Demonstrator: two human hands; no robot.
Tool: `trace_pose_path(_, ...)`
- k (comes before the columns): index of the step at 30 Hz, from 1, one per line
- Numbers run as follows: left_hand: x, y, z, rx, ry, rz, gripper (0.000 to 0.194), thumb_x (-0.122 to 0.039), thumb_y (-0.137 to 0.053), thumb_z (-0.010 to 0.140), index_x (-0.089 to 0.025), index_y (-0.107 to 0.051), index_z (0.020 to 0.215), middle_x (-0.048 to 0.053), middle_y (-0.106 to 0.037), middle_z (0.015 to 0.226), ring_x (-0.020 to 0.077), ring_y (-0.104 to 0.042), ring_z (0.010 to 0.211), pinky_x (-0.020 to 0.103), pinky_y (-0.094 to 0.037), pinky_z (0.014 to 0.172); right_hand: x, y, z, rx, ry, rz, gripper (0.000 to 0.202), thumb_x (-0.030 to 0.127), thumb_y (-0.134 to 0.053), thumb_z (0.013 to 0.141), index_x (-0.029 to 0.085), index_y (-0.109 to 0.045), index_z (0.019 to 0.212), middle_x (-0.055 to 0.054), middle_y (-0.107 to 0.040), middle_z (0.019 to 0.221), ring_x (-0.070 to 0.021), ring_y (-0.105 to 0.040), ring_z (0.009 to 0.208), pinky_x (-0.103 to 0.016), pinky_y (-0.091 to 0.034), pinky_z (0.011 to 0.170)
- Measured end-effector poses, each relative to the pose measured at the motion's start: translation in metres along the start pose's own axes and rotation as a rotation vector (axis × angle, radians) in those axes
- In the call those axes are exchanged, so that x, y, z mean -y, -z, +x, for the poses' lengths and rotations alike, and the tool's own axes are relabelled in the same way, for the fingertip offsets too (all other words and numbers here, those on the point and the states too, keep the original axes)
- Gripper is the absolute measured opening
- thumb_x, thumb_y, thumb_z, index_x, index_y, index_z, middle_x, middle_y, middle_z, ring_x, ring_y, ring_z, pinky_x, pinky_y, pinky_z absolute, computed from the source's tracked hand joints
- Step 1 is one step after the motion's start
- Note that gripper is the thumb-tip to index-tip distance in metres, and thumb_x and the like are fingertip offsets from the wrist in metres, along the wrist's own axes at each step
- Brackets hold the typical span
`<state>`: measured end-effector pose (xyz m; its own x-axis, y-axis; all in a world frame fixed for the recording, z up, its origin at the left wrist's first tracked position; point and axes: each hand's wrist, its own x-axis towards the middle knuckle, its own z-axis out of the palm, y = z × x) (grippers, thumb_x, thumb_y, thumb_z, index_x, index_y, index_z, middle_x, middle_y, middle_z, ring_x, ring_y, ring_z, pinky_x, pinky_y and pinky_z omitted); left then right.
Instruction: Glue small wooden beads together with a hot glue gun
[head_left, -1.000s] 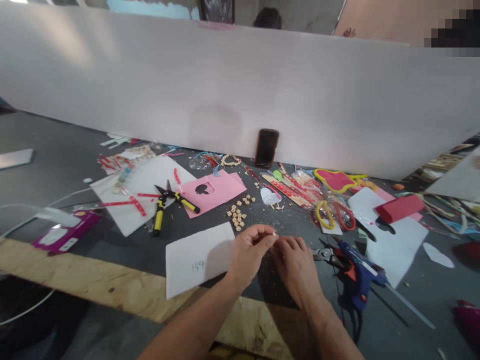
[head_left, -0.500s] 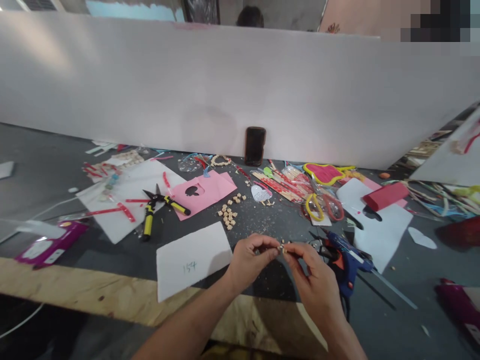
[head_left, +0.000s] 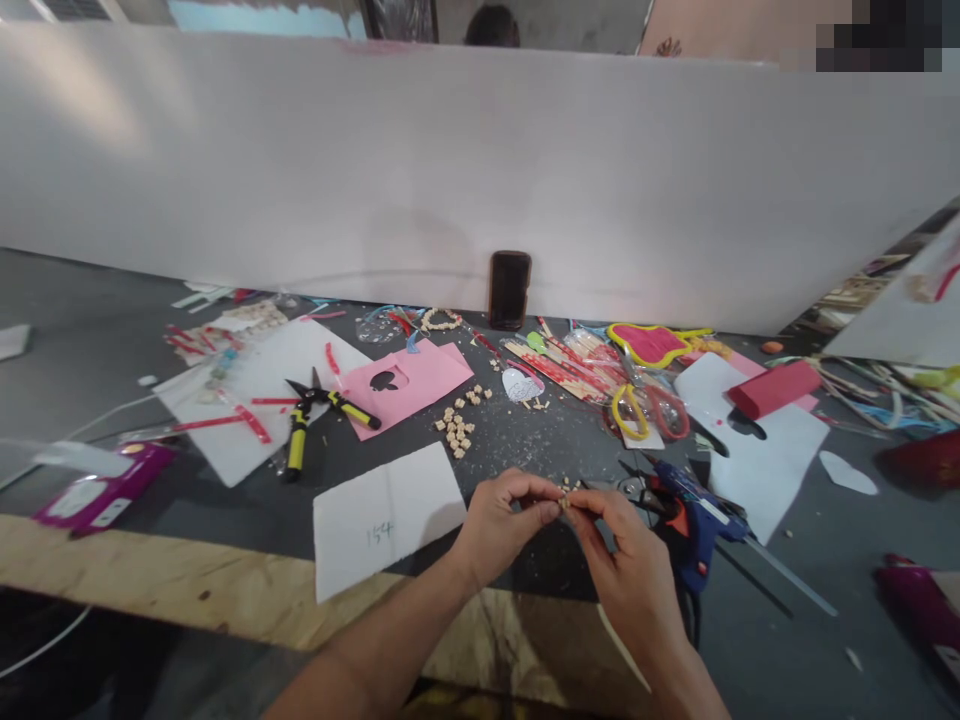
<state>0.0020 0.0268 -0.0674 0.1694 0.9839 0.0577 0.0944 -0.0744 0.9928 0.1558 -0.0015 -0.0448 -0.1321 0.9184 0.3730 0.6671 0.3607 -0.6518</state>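
Observation:
My left hand (head_left: 508, 515) and my right hand (head_left: 621, 545) meet fingertip to fingertip above the near part of the dark table. Between both pinches sits a small beige wooden piece (head_left: 565, 502), too tiny to make out fully. More bits of the same colour lie just behind the fingertips. A loose pile of small beige wooden pieces (head_left: 459, 428) rests beyond my left hand. Left of that hand is a white card (head_left: 388, 525) marked 154. Close to my right hand lies a blue glue gun (head_left: 697, 525) with a clear glue stick.
Yellow-handled pliers (head_left: 298, 440) lie on white paper at left, beside pink paper (head_left: 420, 390). A phone (head_left: 510, 290) leans on the white partition (head_left: 450, 160). Scissors (head_left: 630, 412), a red roll (head_left: 774, 390) and cut white paper (head_left: 784, 470) spread across the right.
Both hands stay almost in place, still pinching the small piece. The view shifts very slightly; nothing on the table has visibly moved.

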Motion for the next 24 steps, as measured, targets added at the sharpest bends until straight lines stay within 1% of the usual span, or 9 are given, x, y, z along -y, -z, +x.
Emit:
trace_pose_path(7,-0.0003,-0.0007,-0.0009,-0.008,-0.003,0.009,0.012,-0.021,-0.066,0.073,-0.017,-0.072,0.081,0.003,-0.066,0.072,0.0137,-0.057,0.067,0.022,-0.044,0.063,-0.0004,-0.0016,-0.0003,-0.009,-0.026,0.004,0.012,0.024,-0.049,0.085,0.022,-0.061,0.089,-0.003,-0.065,0.083,-0.0162,-0.061,0.077,-0.026,-0.048,0.068)
trace_pose_path(13,-0.0017,-0.0006,-0.0009,-0.012,0.002,0.019,0.011,-0.023,-0.066,0.073,-0.018,-0.073,0.080,0.003,-0.067,0.072,0.0143,-0.058,0.068,0.022,-0.045,0.063,0.0009,-0.0016,-0.0003,0.020,-0.073,0.030,0.012,0.025,-0.050,0.086,0.022,-0.061,0.090,-0.004,-0.065,0.085,-0.0175,-0.061,0.080,-0.028,-0.049,0.071)
trace_pose_path(15,-0.0024,-0.0004,-0.0004,-0.012,-0.005,0.012,0.011,-0.025,-0.066,0.073,-0.018,-0.072,0.080,0.003,-0.068,0.073,0.0144,-0.058,0.068,0.022,-0.045,0.063,-0.0003,-0.0023,-0.0014,0.019,-0.116,0.064,0.013,0.027,-0.052,0.085,0.022,-0.060,0.093,-0.005,-0.065,0.088,-0.0180,-0.061,0.082,-0.030,-0.049,0.073)
trace_pose_path(19,-0.0050,-0.0001,0.0000,-0.001,-0.004,-0.013,0.012,-0.026,-0.066,0.073,-0.017,-0.072,0.078,0.004,-0.069,0.075,0.0144,-0.058,0.068,0.022,-0.044,0.063,-0.0053,-0.0038,-0.0054,0.006,-0.237,0.165,0.022,0.033,-0.055,0.083,0.020,-0.057,0.100,-0.007,-0.066,0.095,-0.0193,-0.062,0.085,-0.033,-0.050,0.078)
trace_pose_path(24,-0.0058,-0.0005,-0.0012,0.001,-0.011,0.008,0.013,-0.026,-0.067,0.073,-0.016,-0.072,0.079,0.004,-0.067,0.073,0.0137,-0.057,0.067,0.021,-0.044,0.062,-0.0056,-0.0033,-0.0067,0.057,-0.328,0.205,0.023,0.038,-0.052,0.084,0.019,-0.062,0.092,-0.006,-0.068,0.084,-0.0189,-0.064,0.076,-0.027,-0.051,0.066)
